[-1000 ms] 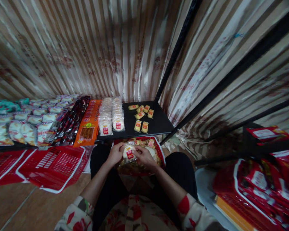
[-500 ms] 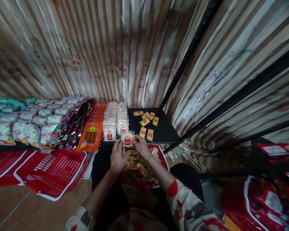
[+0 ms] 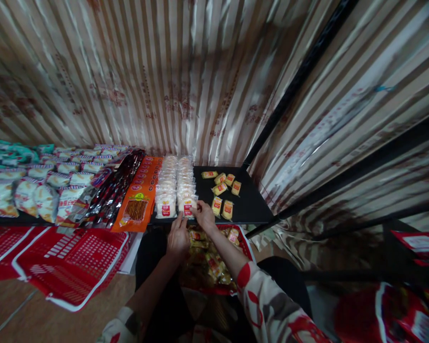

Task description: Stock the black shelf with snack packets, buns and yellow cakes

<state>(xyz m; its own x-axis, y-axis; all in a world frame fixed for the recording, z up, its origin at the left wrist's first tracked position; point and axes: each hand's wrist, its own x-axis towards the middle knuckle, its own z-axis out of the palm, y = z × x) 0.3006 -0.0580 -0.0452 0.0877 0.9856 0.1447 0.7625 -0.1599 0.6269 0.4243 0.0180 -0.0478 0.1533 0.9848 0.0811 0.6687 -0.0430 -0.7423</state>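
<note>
A clear-wrapped white rice cracker packet [image 3: 188, 207] with a red label lies at the front of the right-hand row of like packets. My right hand [image 3: 204, 217] pinches its right edge. From below, my left hand [image 3: 178, 237] has its closed fingertips at the packet's front edge. Left of it, another rice cracker packet [image 3: 165, 208] heads the neighbouring row. Small yellow wrapped snacks [image 3: 219, 189] lie loose on the black shelf [image 3: 246, 207] to the right. Under my forearms, a red basket [image 3: 249, 247] holds more yellow packets, partly hidden.
Left of the rows are an orange snack bag [image 3: 134, 209], dark shiny packets [image 3: 117, 186] and rows of white packets [image 3: 67, 167]. A red basket [image 3: 71, 262] hangs below. Black posts [image 3: 300, 81] and a striped curtain [image 3: 146, 71] stand behind; red packets [image 3: 414, 240] lie at right.
The white packet, tilted in both hands before, now rests at the front of its row. My left hand has slid down to its front edge, and the view has shifted slightly.
</note>
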